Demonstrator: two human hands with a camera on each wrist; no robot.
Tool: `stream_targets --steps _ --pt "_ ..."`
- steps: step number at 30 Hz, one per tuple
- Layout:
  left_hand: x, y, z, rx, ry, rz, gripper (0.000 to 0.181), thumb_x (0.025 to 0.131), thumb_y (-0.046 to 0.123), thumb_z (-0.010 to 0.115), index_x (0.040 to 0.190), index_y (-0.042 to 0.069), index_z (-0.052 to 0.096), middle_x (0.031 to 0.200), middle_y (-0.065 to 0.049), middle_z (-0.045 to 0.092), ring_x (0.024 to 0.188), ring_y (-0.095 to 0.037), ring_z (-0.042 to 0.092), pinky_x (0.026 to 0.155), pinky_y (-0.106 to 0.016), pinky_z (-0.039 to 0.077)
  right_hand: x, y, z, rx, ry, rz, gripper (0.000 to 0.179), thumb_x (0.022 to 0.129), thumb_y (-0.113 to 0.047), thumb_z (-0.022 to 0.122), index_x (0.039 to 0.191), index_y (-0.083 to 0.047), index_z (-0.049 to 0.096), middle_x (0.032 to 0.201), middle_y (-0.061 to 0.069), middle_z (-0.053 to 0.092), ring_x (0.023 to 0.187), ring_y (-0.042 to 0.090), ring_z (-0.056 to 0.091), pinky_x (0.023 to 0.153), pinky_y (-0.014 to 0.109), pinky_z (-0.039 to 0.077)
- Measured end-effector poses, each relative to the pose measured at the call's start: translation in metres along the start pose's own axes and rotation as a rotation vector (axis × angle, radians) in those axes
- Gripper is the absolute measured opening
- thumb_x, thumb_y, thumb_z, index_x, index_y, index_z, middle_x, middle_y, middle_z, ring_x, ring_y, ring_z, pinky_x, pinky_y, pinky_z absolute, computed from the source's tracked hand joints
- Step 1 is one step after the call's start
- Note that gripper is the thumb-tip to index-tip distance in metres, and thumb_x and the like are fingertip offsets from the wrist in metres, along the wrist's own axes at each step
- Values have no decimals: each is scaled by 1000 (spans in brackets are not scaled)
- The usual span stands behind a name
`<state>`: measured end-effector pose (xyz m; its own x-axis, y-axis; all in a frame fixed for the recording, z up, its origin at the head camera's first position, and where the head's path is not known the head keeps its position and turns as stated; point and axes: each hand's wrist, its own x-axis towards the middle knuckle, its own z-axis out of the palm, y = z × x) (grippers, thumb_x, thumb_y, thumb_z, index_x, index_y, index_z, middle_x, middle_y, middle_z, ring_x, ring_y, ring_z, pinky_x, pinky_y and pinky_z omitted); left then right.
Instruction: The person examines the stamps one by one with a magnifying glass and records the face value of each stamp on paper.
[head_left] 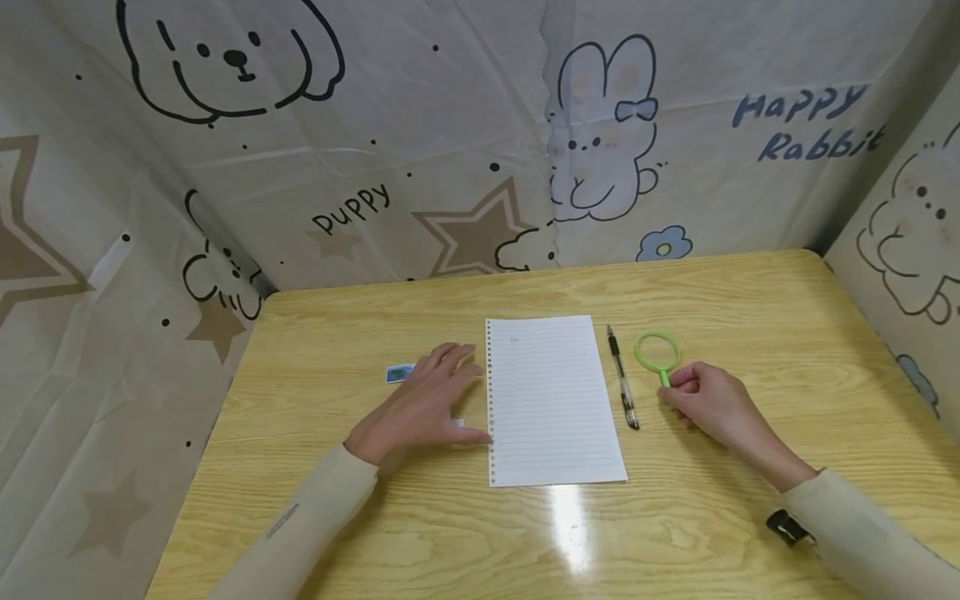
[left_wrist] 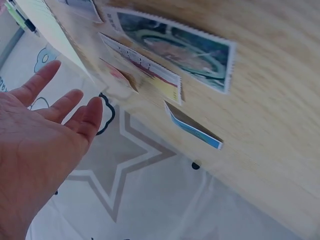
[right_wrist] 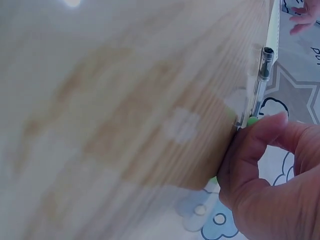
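My right hand pinches the handle of a light green magnifying glass, whose round rim points away from me. In the right wrist view, thumb and forefinger meet around the handle, hiding most of it. My left hand is held with fingers spread and holds nothing; its thumb tip overlaps the punched left edge of a lined paper sheet. Several postage stamps lie under and beside this hand, including a blue one. The left wrist view shows a large green stamp and a curled blue-edged stamp.
Between the sheet and the magnifying glass lies a clear pen with a black grip. The wood-grain table meets a printed cloth at its back and sides. A small black piece sits by the right sleeve.
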<state>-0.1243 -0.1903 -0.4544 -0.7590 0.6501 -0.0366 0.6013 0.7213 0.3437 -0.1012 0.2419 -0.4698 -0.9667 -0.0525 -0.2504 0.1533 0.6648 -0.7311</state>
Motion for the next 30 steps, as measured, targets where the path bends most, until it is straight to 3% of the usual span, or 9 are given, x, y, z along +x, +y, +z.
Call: stream_targets --steps 7,17,24,30 --pt "11 0 0 30 -19 39 96 83 69 87 153 10 58 171 -21 35 158 -43 26 121 -64 30 2 0 0 -47 -9 -13 33 102 -17 72 119 10 61 89 9 70 70 18 65 59 29 51" --pt "23 -1 2 -5 -79 35 82 83 70 87 136 11 64 174 -18 30 160 -42 22 122 -65 27 -1 0 0 -65 -2 -10 36 104 -23 70 119 9 62 92 10 71 74 19 65 63 31 51" --pt "27 -1 4 -13 -103 34 80 82 69 88 131 11 64 175 -18 29 160 -41 22 123 -63 25 -5 -2 -1 -113 81 -30 50 106 -30 68 130 13 56 103 17 63 86 26 57 70 38 46" --pt "30 0 6 -9 -118 38 78 83 67 89 130 10 63 174 -18 31 160 -41 22 123 -63 25 -11 -13 6 -88 208 -151 46 106 -27 71 134 8 58 109 15 60 90 26 54 73 34 43"
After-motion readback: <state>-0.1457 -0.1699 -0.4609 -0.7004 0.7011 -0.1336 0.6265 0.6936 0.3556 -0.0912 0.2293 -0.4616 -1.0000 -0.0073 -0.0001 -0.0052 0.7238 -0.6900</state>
